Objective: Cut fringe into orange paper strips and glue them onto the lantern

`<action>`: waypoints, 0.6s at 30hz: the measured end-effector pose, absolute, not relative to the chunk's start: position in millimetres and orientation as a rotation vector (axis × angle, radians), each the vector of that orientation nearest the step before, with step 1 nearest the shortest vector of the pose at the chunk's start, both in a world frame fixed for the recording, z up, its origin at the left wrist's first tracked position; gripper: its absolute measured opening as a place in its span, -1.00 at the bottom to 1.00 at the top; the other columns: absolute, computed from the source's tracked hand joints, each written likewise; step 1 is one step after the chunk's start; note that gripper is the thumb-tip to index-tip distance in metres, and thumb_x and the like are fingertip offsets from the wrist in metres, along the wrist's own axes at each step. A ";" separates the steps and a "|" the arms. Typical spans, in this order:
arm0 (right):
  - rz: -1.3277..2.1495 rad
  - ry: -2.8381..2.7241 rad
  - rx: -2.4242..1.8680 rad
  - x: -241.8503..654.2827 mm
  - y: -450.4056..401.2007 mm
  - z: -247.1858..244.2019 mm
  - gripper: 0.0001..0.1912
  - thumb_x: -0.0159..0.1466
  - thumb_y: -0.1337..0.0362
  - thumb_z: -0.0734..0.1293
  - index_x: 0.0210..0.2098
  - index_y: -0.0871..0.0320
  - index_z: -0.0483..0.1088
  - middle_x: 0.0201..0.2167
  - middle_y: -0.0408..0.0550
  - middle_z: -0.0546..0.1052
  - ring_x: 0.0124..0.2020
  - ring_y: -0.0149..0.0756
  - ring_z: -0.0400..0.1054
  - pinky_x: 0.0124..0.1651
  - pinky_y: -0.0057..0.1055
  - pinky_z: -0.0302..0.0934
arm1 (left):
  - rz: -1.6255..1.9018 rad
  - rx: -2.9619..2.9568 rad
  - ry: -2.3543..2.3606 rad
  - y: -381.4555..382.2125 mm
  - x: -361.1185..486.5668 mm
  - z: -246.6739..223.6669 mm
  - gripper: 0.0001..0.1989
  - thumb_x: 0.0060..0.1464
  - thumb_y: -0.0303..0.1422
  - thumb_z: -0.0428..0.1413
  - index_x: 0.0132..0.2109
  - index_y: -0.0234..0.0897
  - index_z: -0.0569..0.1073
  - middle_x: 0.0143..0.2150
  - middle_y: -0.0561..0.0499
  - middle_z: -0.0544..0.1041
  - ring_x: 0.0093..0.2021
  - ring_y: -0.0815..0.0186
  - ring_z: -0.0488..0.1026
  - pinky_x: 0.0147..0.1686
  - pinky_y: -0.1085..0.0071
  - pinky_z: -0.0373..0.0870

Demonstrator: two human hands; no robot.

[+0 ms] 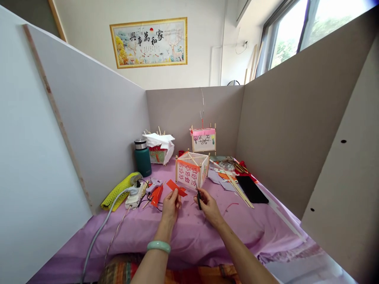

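My left hand, with a green bangle on its wrist, pinches a strip of red paper. In my right hand is a pair of scissors with black handles, the blades pointing away from me. The scissors and the paper are apart. Just beyond both hands stands a lantern with a stick frame and paper sides; red star shapes cover its front, under an orange-red top band. Left of my left hand lies more red paper.
A glue gun, a power strip, yellow netting and a green bottle are on the left. Behind hangs another lantern. Wooden sticks, paper scraps and a black phone-like slab lie right. Grey panels surround the table.
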State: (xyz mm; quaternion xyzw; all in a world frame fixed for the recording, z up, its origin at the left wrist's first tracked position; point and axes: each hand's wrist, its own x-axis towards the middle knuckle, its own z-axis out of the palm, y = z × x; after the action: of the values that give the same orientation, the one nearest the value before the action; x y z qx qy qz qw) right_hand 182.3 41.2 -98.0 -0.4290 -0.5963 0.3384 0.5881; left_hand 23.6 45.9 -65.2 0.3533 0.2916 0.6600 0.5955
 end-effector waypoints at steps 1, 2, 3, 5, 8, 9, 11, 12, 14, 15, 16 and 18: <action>0.791 -1.403 -1.001 182.0 40.6 -97.6 -0.46 0.15 0.04 0.35 0.04 0.20 0.36 -0.37 -0.11 0.49 -0.43 -0.36 0.33 -0.39 -0.45 0.22 | 1.522 0.849 0.694 46.5 24.3 -64.0 -0.52 -0.23 -0.08 0.33 -0.27 -0.40 0.53 -0.71 0.24 0.19 -0.75 0.57 -0.02 -0.72 0.56 -0.08; 0.789 -1.435 -1.001 182.1 39.6 -96.6 -0.47 0.15 0.05 0.35 0.03 0.20 0.36 -0.38 -0.11 0.49 -0.43 -0.37 0.33 -0.40 -0.45 0.21 | 1.509 0.874 0.714 47.2 24.6 -62.2 -0.51 -0.24 -0.06 0.33 -0.26 -0.40 0.54 -0.72 0.27 0.13 -0.75 0.58 -0.07 -0.73 0.57 -0.14; 0.777 -1.478 -1.001 182.5 38.3 -95.0 -0.48 0.15 0.05 0.36 0.03 0.19 0.37 -0.38 -0.11 0.50 -0.42 -0.36 0.33 -0.39 -0.46 0.21 | 1.501 0.894 0.737 48.2 24.7 -59.8 -0.49 -0.23 -0.05 0.32 -0.25 -0.41 0.54 -0.72 0.28 0.08 -0.74 0.59 -0.10 -0.73 0.57 -0.17; 0.730 -1.570 -1.005 184.8 35.2 -90.5 -0.51 0.16 0.07 0.37 0.03 0.17 0.38 -0.34 -0.10 0.52 -0.37 -0.34 0.35 -0.35 -0.45 0.21 | 1.490 0.914 0.786 51.0 24.0 -53.5 -0.47 -0.22 -0.03 0.31 -0.23 -0.41 0.54 -0.71 0.29 0.03 -0.72 0.59 -0.14 -0.72 0.57 -0.22; 0.655 -1.663 -1.041 191.5 31.3 -82.2 -0.52 0.17 0.11 0.38 0.03 0.17 0.39 -0.32 -0.09 0.53 -0.34 -0.34 0.35 -0.29 -0.45 0.21 | 1.479 0.912 0.830 57.2 23.1 -44.0 -0.47 -0.20 -0.04 0.30 -0.20 -0.40 0.54 -0.70 0.30 -0.02 -0.70 0.57 -0.19 -0.71 0.56 -0.28; 0.638 -1.686 -1.058 193.9 30.7 -79.5 -0.53 0.17 0.12 0.38 0.03 0.18 0.39 -0.32 -0.09 0.53 -0.34 -0.34 0.34 -0.28 -0.45 0.21 | 1.474 0.910 0.833 59.6 23.4 -42.0 -0.48 -0.20 -0.04 0.30 -0.20 -0.39 0.53 -0.70 0.30 -0.02 -0.70 0.57 -0.20 -0.70 0.55 -0.29; 0.628 -1.721 -1.078 198.0 30.8 -74.7 -0.54 0.17 0.13 0.38 0.02 0.19 0.40 -0.33 -0.10 0.52 -0.36 -0.35 0.33 -0.29 -0.46 0.21 | 1.474 0.897 0.848 64.7 25.2 -40.8 -0.50 -0.21 -0.03 0.29 -0.25 -0.38 0.52 -0.70 0.30 -0.02 -0.70 0.56 -0.21 -0.70 0.53 -0.30; 0.636 -1.733 -1.082 199.2 31.6 -72.4 -0.55 0.17 0.14 0.37 0.01 0.19 0.40 -0.34 -0.10 0.51 -0.38 -0.36 0.32 -0.30 -0.46 0.20 | 1.484 0.887 0.873 67.4 26.9 -41.6 -0.52 -0.21 -0.02 0.28 -0.31 -0.37 0.50 -0.71 0.30 -0.02 -0.70 0.55 -0.21 -0.70 0.52 -0.29; 0.651 -1.754 -1.077 199.3 34.6 -67.6 -0.58 0.18 0.15 0.36 0.00 0.18 0.41 -0.36 -0.12 0.50 -0.40 -0.37 0.30 -0.31 -0.47 0.20 | 1.537 0.876 0.955 73.4 31.2 -45.4 -0.55 -0.21 0.01 0.26 -0.44 -0.32 0.43 -0.72 0.27 -0.01 -0.70 0.54 -0.16 -0.70 0.51 -0.25; 0.640 -1.765 -1.069 198.2 36.7 -65.3 -0.59 0.17 0.17 0.36 -0.01 0.17 0.41 -0.36 -0.13 0.50 -0.39 -0.37 0.30 -0.30 -0.48 0.20 | 1.570 0.883 1.000 76.5 33.5 -47.9 -0.55 -0.20 0.03 0.25 -0.50 -0.30 0.38 -0.72 0.25 0.02 -0.69 0.52 -0.11 -0.70 0.50 -0.20; 0.617 -1.774 -1.059 196.3 39.1 -63.1 -0.60 0.16 0.19 0.37 -0.02 0.16 0.41 -0.35 -0.13 0.50 -0.39 -0.38 0.30 -0.29 -0.48 0.20 | 1.603 0.898 1.040 79.5 35.7 -50.5 -0.55 -0.19 0.04 0.24 -0.53 -0.28 0.34 -0.71 0.23 0.05 -0.68 0.50 -0.05 -0.69 0.50 -0.15; 0.552 -1.778 -1.040 190.7 44.5 -60.3 -0.62 0.13 0.23 0.38 -0.05 0.15 0.42 -0.36 -0.14 0.48 -0.39 -0.38 0.29 -0.30 -0.49 0.19 | 1.653 0.943 1.094 84.5 39.1 -54.9 -0.54 -0.18 0.04 0.23 -0.55 -0.25 0.31 -0.69 0.18 0.12 -0.65 0.45 0.06 -0.67 0.48 -0.06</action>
State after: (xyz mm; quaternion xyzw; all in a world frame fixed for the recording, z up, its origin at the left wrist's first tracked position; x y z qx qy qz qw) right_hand 190.7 44.5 -60.3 -0.4270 -0.7297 0.2265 0.4836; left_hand 39.1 84.5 -54.9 0.3824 0.4435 0.6703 0.4558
